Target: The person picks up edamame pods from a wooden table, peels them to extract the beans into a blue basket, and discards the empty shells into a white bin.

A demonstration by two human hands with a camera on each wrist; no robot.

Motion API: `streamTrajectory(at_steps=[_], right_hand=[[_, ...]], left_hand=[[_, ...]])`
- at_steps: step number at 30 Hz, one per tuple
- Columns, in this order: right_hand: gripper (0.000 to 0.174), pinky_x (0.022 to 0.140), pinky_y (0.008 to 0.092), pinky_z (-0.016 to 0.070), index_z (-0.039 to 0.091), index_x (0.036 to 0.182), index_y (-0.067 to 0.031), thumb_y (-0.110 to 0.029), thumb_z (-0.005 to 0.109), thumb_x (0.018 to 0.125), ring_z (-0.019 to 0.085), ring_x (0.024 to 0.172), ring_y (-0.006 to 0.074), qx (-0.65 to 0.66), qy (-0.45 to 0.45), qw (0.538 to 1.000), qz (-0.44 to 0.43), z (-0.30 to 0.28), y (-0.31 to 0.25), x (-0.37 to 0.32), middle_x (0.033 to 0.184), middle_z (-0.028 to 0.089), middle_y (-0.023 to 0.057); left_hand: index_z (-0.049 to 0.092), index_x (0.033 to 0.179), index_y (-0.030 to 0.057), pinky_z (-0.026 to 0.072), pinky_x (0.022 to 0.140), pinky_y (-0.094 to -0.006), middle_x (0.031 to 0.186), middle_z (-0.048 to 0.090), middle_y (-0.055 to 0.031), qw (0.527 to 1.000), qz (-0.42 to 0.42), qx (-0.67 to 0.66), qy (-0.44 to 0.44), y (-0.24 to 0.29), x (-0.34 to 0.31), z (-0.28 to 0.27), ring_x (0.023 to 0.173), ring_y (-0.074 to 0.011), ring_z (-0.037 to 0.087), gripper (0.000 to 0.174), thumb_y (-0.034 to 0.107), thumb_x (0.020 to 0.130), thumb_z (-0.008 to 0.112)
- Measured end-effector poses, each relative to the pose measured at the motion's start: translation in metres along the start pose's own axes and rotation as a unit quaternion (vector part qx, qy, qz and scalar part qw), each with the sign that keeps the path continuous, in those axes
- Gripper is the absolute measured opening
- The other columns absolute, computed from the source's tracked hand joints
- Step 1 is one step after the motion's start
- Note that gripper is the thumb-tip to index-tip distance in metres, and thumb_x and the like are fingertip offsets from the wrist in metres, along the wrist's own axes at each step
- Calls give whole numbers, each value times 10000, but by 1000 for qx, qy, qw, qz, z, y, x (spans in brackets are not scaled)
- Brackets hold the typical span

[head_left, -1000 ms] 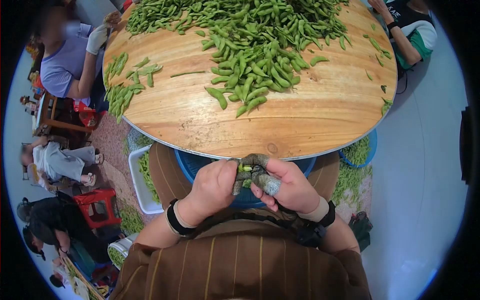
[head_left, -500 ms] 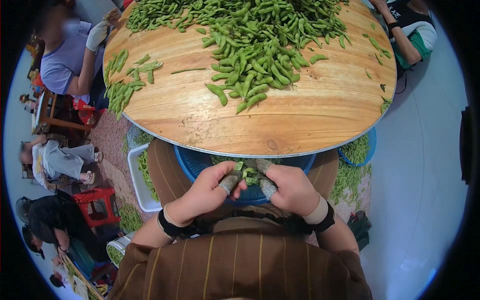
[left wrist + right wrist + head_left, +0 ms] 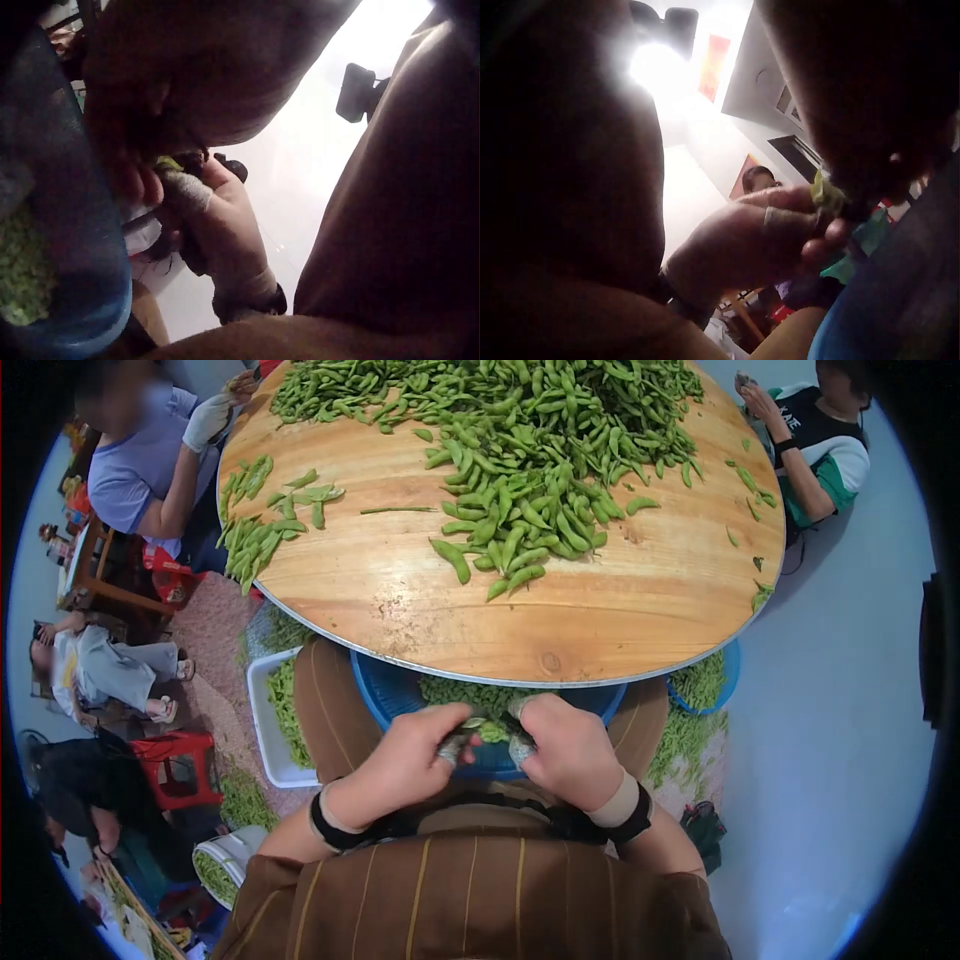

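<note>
Over a blue basin (image 3: 372, 700), my left hand (image 3: 410, 752) and right hand (image 3: 578, 752) meet at a green soybean pod (image 3: 490, 730). Worn grey coverings wrap the thumbs and some fingertips. Thumb and fingers of the left hand pinch the pod, seen as a yellow-green piece (image 3: 825, 193) in the right wrist view. From the other side, the right hand's covered thumb (image 3: 187, 192) presses against it in the dim left wrist view. Shelled green beans (image 3: 450, 690) lie in the basin below the hands.
A round wooden table (image 3: 400, 610) stands just ahead, bearing a large heap of soybean pods (image 3: 540, 490). To the left is a white tub (image 3: 262, 710) of pods; at right, a blue-rimmed basket (image 3: 735, 680). Persons sit at both sides of the table.
The hands have come down a little from the table's edge and the pod between them shows more light green. The head view has shifted slightly, showing more beans in the basin.
</note>
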State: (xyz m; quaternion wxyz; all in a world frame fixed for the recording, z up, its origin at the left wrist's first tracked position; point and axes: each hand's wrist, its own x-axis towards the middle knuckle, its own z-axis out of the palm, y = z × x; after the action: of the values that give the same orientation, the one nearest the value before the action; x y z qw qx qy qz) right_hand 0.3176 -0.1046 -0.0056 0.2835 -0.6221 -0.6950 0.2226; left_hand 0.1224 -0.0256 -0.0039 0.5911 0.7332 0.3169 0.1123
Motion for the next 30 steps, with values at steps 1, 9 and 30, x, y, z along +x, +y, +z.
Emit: streamTrajectory(at_steps=[1, 9, 30], right_hand=[[229, 624, 421, 488, 562, 923, -30, -89, 641, 716, 595, 749, 358, 12, 3, 1000, -22, -3, 1, 1, 827, 590, 169], [174, 641, 427, 485, 602, 929, -42, -95, 626, 765, 592, 774, 352, -54, 108, 992, 23, -31, 7, 72, 920, 590, 155], [123, 631, 332, 490, 583, 880, -10, -43, 634, 772, 638, 683, 293, 23, 206, 970, 128, -58, 30, 34, 760, 638, 159]], left_hand=[[564, 1001, -16, 506, 672, -344, 852, 621, -167, 998, 12, 32, 48, -3, -6, -7, 740, -272, 640, 350, -121, 684, 462], [581, 1106, 4, 444, 888, -405, 1129, 541, -206, 847, -82, 397, 344, -39, -75, -76, 1033, -389, 539, 442, -85, 675, 539], [606, 1020, 30, 499, 720, -377, 1004, 599, -121, 874, 264, 350, 209, 51, 64, -11, 850, -292, 597, 366, -46, 662, 611]])
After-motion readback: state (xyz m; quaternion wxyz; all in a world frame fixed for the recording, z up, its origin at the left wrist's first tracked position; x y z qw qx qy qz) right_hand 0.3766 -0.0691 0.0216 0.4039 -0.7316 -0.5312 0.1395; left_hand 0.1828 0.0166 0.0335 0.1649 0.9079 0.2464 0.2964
